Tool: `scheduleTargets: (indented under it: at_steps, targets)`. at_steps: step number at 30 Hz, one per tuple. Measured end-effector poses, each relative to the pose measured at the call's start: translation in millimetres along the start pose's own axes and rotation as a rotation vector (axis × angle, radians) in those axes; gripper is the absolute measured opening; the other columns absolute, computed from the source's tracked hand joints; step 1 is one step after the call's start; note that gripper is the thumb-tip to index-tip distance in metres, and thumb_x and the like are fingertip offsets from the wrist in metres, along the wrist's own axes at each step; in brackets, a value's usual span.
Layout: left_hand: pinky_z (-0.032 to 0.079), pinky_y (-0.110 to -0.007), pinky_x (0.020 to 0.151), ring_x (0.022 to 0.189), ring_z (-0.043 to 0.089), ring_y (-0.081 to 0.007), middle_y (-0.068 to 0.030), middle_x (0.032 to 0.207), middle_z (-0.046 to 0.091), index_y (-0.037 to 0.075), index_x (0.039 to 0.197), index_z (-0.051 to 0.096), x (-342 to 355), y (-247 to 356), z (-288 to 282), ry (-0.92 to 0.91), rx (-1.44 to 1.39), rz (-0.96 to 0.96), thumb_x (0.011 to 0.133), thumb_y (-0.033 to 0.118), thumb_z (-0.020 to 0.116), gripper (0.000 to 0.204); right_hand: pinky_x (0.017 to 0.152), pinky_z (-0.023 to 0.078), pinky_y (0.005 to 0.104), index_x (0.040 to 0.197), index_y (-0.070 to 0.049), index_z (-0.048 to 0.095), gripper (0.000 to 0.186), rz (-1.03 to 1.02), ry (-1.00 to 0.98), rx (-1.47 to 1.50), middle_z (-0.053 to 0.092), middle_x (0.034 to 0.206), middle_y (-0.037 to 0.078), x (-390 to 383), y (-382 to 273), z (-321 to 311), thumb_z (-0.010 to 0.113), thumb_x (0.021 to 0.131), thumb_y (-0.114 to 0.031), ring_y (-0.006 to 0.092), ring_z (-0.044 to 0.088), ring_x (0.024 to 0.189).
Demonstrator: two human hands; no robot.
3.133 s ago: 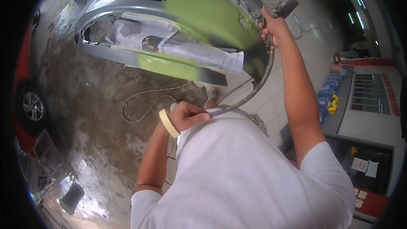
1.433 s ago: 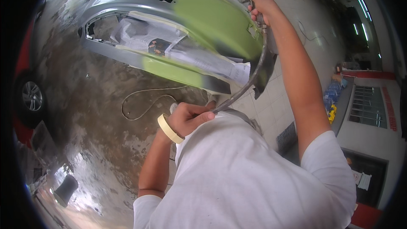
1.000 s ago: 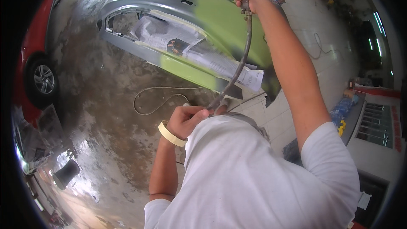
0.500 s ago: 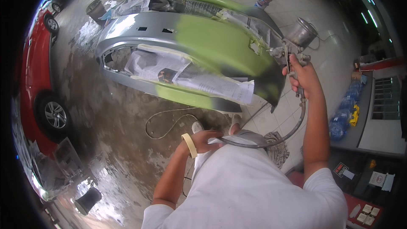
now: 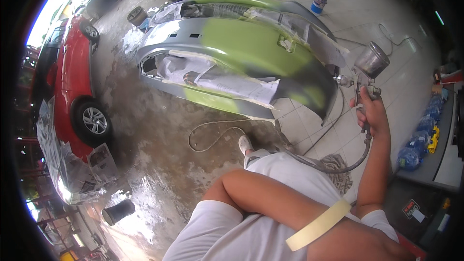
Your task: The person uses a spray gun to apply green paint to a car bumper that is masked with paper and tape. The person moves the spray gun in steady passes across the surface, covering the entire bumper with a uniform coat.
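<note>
Since the earlier frame the right hand [image 5: 373, 112], clenched on the spray gun [image 5: 363, 75], has drawn back off the green bumper [image 5: 241, 48], while the left hand [image 5: 367, 246], tape roll [image 5: 319, 224] on its wrist, sits cut off at the lower edge, grip undeterminable.

car paint workshop: masked bumper [image 5: 232, 53], red car [image 5: 72, 77]

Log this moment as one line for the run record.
right hand: shut on spray gun beside bumper | left hand: at lower edge, grip unclear, tape roll on wrist | hose hangs from gun
</note>
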State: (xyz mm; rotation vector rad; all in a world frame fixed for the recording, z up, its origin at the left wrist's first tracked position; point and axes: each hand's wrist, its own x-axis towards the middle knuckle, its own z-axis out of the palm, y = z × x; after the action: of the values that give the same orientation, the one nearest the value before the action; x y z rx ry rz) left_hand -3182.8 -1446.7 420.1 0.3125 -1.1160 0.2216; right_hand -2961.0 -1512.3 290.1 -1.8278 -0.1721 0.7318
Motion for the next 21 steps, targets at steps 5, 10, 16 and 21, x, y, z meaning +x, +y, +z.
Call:
scheduleTargets:
  at_steps: [5, 10, 16, 21]
  targets:
    - [0.049, -0.045, 0.075, 0.089, 0.063, -0.0376, -0.0191, 0.103, 0.064, 0.000, 0.114, 0.062, 29.6, -88.1, -8.0, 0.039, -0.040, -0.062, 0.098, 0.018, 0.065, 0.024, 0.035, 0.037, 0.0235, 0.108, -0.004, 0.058, 0.043, -0.029, -0.013, 0.068, 0.065, 0.080, 0.007, -14.3, 24.2, -92.1, 0.056, 0.104, -0.047, 0.0057, 0.042, 0.041]
    - [0.048, -0.045, 0.074, 0.088, 0.062, -0.0396, -0.0194, 0.099, 0.062, -0.001, 0.109, 0.061, 46.7, -181.0, -16.0, 0.078, -0.066, -0.104, 0.098, 0.017, 0.065, 0.021, 0.035, 0.037, 0.0233, 0.105, -0.004, 0.058, 0.042, -0.051, -0.080, 0.089, 0.065, 0.080, 0.007, -17.0, 53.0, -161.5, 0.057, 0.104, -0.047, 0.0053, 0.042, 0.041]
    - [0.048, -0.046, 0.072, 0.086, 0.060, -0.0419, -0.0198, 0.093, 0.059, -0.001, 0.103, 0.060, 58.2, -246.6, -27.4, 0.098, -0.080, -0.106, 0.098, 0.016, 0.064, 0.019, 0.035, 0.036, 0.0234, 0.104, -0.004, 0.057, 0.041, -0.033, -0.166, 0.100, 0.065, 0.080, 0.007, -12.5, 74.0, -211.0, 0.057, 0.104, -0.045, 0.0048, 0.042, 0.041]
    - [0.047, -0.046, 0.070, 0.084, 0.058, -0.0439, -0.0200, 0.088, 0.057, -0.002, 0.098, 0.058, 68.4, -275.2, -30.3, 0.067, -0.074, -0.094, 0.097, 0.016, 0.063, 0.018, 0.035, 0.037, 0.0225, 0.105, -0.003, 0.056, 0.043, -0.058, -0.247, 0.093, 0.066, 0.082, 0.008, -15.7, 81.3, -229.2, 0.053, 0.106, -0.045, 0.0049, 0.043, 0.041]
